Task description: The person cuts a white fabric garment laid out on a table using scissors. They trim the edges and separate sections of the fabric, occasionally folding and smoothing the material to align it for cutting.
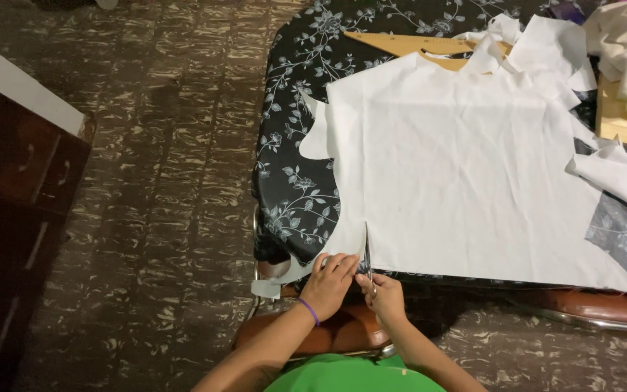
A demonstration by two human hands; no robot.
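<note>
Bottom centre, the right hand (384,294) has its fingers clenched round scissors (366,254), blades standing in a slit at the near edge of the white fabric (459,167). The left hand (328,283) lies flat on the cloth just beside the cut, fingers released. Looks mid-cut to me; going further needs that edge kept taut. Behind: the floral-covered desk (292,109), a wooden ruler (400,43) upper middle, mottled floor (168,181), dark cabinet (16,181) left.

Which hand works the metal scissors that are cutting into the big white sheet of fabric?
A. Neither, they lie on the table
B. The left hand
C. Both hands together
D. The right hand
D: the right hand grips the metal scissors, while the left hand presses flat on the white fabric beside the cut.
</note>
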